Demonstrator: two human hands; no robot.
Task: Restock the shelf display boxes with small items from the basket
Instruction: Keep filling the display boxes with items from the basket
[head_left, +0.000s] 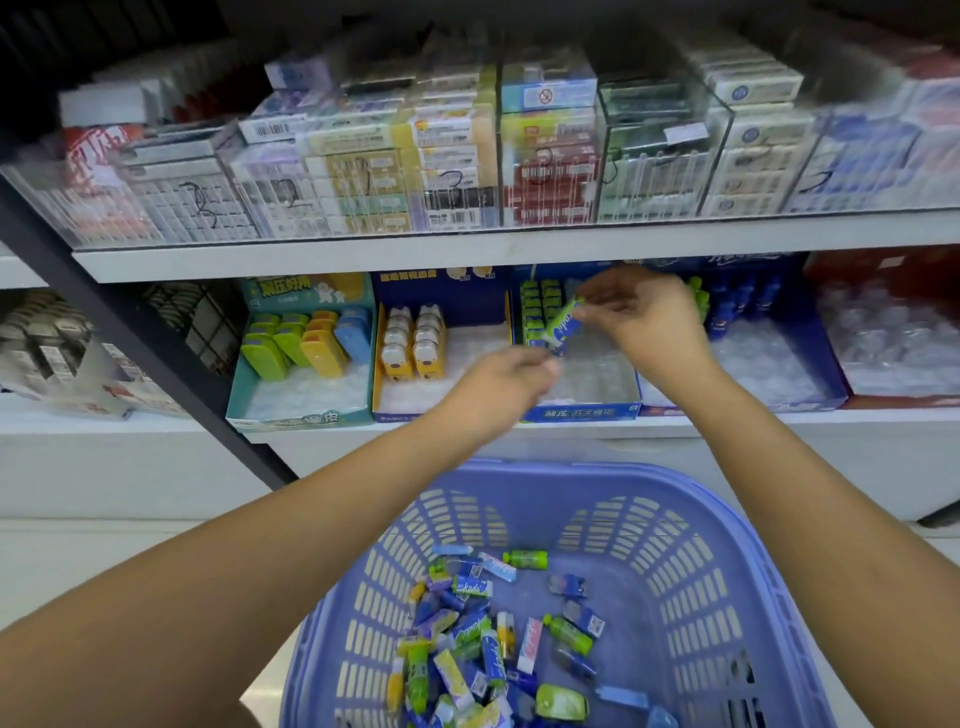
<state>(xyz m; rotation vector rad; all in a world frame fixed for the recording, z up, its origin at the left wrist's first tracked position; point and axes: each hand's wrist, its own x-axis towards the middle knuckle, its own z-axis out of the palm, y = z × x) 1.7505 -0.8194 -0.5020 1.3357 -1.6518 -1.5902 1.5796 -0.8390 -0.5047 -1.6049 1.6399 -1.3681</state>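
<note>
- Basket (727, 525), purple plastic with slotted walls, sits lowest in view beneath both forearms. Its bottom holds a loose heap of small pieces (488, 639): green bottle shapes, blue packs, a few white-and-pink sticks.
- Right hand (649, 322): thumb and fingertips pinch a green-and-blue tube (563, 321), tilted, green cap up, over the back left part of a blue box (582, 412).
- Left hand (493, 387): blurred, fingers curled, reaching toward the same box from its left front. Cannot tell whether it holds anything.
- Blue box contents: rows of green pieces (540, 306) standing at the back left; the clear moulded tray in front shows unfilled pockets.
- Teal box (301, 418), far left: green, yellow and blue cases at the back, clear tray in front.
- Bear box (441, 296), between the teal and blue boxes: two rows of white-and-yellow bear-shaped pieces at the left.
- Second blue box (826, 364), right of the hands: dark blue bottles (743, 306) at the back.
- Red box (904, 400), far right: clear tray, contents indistinct.
- All boxes stand side by side on a white shelf (831, 418).
- Upper shelf (363, 260): clear dividers (719, 150) with stacked small packs and handwritten digits on the front.
</note>
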